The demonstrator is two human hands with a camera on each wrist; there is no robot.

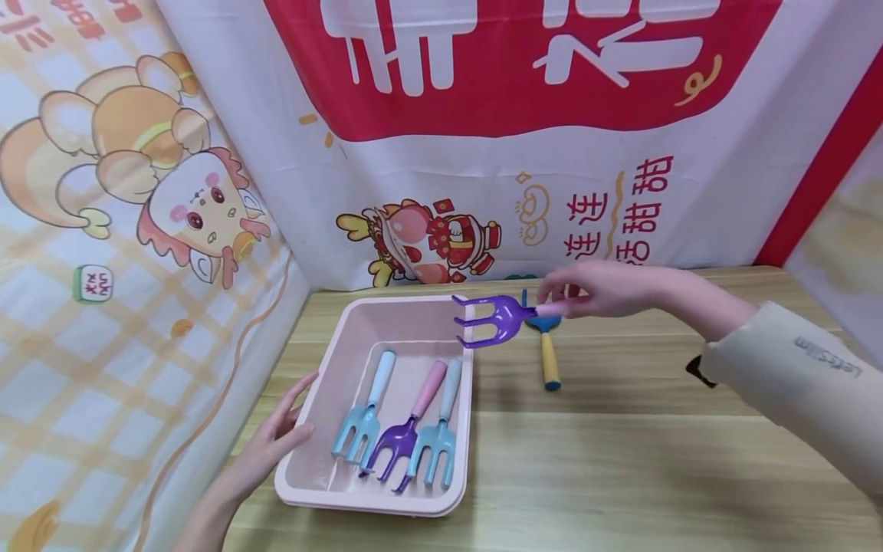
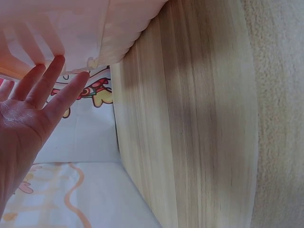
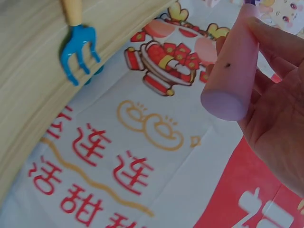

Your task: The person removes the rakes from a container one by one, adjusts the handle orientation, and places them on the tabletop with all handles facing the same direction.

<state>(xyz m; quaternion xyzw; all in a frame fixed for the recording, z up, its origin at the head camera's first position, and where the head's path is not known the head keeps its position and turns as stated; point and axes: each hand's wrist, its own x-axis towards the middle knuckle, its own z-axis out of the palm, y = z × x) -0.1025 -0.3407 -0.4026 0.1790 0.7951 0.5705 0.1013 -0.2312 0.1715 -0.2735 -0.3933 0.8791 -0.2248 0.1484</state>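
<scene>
purple fork (image 1: pixel 508 319) | long axis sideways, tines (image 1: pixel 476 320) left | right fingers (image 1: pixel 564 279) curled round handle (image 1: pixel 549 309) | left fingers (image 2: pixel 49 79) spread by bin (image 1: pixel 467 429)

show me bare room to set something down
The widest bare patch is pale wood-grain tabletop right of the pink plastic bin, nearer the camera than the blue fork with a yellow handle. Inside the bin, two light blue forks and a purple, pink-handled fork crowd the floor; a small gap shows between the left two handles.

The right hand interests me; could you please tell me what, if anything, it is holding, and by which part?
The right hand holds a purple garden fork by its pink handle.
</scene>
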